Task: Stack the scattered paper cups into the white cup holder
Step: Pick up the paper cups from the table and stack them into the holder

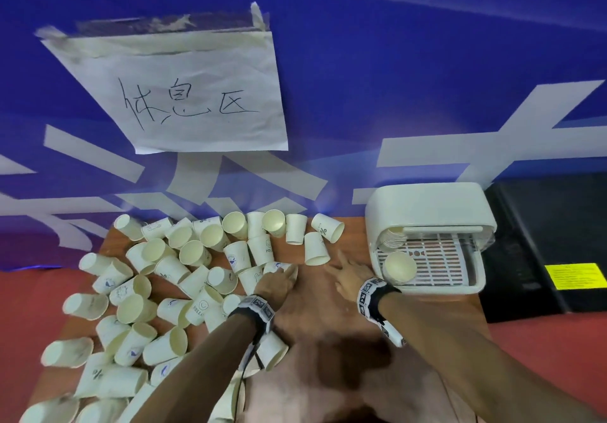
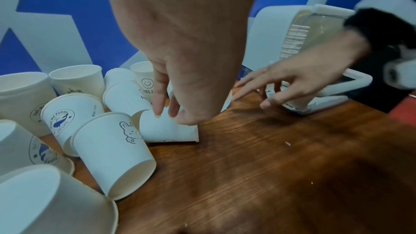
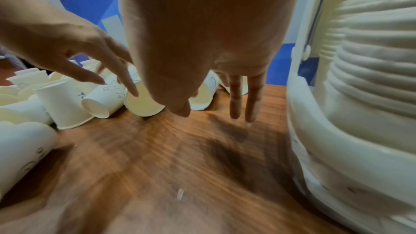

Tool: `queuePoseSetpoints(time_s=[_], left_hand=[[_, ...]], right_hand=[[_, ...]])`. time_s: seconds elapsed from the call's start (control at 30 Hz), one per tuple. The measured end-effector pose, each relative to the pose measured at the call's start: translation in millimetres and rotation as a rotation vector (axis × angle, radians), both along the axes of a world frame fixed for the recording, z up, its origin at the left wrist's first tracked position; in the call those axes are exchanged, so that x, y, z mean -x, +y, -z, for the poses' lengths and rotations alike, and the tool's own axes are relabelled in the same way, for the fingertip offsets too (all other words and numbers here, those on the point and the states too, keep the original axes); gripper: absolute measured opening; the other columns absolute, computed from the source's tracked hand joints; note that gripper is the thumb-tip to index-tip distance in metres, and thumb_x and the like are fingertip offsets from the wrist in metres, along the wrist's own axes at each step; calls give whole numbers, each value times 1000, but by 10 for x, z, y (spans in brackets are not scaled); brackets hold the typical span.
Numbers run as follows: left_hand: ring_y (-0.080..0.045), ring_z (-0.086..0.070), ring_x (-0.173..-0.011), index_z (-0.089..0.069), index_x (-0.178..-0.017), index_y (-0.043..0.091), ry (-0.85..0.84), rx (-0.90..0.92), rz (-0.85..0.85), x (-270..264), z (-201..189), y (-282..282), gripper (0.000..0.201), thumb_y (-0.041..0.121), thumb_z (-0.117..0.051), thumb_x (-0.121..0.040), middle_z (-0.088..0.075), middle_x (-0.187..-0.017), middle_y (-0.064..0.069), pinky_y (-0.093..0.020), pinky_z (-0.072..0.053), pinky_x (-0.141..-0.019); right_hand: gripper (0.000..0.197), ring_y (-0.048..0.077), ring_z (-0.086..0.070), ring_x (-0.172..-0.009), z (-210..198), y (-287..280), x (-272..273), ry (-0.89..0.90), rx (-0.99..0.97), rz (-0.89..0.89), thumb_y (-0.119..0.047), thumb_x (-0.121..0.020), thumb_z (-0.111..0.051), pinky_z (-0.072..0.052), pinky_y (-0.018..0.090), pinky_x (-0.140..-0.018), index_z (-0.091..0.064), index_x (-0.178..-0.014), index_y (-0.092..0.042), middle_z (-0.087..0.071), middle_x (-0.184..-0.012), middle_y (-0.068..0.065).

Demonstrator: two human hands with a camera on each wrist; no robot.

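Only left wrist view: left hand (image 2: 180, 70) fingers (image 2: 158, 102) touching lying cup (image 2: 168, 129).

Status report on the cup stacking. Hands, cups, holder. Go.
Left hand fingertips on a tipped cup, grip not closed. Right hand open, empty, beside the white cup holder. Holder already has a stack. Many cups still scattered; path clear.

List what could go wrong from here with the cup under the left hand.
The left hand touches a cup lying on its side with its fingertips only, so it may roll or slip. Crowded neighbouring cups could get knocked. The right hand hovers empty near the cup holder.
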State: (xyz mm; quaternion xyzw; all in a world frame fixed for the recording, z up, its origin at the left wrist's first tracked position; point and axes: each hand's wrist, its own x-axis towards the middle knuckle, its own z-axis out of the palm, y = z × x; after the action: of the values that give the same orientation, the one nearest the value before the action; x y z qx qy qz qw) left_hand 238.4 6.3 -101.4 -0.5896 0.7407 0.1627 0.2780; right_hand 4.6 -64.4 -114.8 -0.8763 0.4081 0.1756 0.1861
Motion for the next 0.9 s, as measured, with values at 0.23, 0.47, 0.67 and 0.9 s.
queuePoseSetpoints(time_s=[0.23,0.47,0.67,0.9], left_hand=[[-35,-52,-124,-28,-153,3,23,-42,-3,-21,54,-66,50,9,-29,-104,-37,-156,-10,-46,-46,-92],[-35,-49,-125,-53,-132,-7,52,10,70,18,-94,-89,38,-1,-38,-98,-40,-146,-16,-46,-48,-88],[-37,-52,-120,-64,-122,0,8,85,147,145,-303,13,32,3,-47,-96,-44,-138,-17,-46,-55,-78],[-39,-65,-85,-57,-114,8,137,152,41,508,-553,254,21,13,-47,-96,-55,-115,-11,-43,-44,-58]], right_hand=[[72,37,-59,-110,187,-175,-370,4,-85,147,-32,-92,-54,-46,35,-81,-21,-156,-29,-19,-163,14],[63,32,-61,-112,162,-158,-370,61,46,124,-23,-98,-49,-52,41,-82,-26,-156,-17,-18,-165,1],[35,28,-65,-105,-48,-109,-161,-80,125,29,-32,-98,-56,-54,40,-77,-52,-128,-17,-57,-127,1],[29,33,-65,-78,-367,44,124,-458,232,129,-47,-97,-47,-52,41,-59,-51,-96,-18,-58,-100,1]])
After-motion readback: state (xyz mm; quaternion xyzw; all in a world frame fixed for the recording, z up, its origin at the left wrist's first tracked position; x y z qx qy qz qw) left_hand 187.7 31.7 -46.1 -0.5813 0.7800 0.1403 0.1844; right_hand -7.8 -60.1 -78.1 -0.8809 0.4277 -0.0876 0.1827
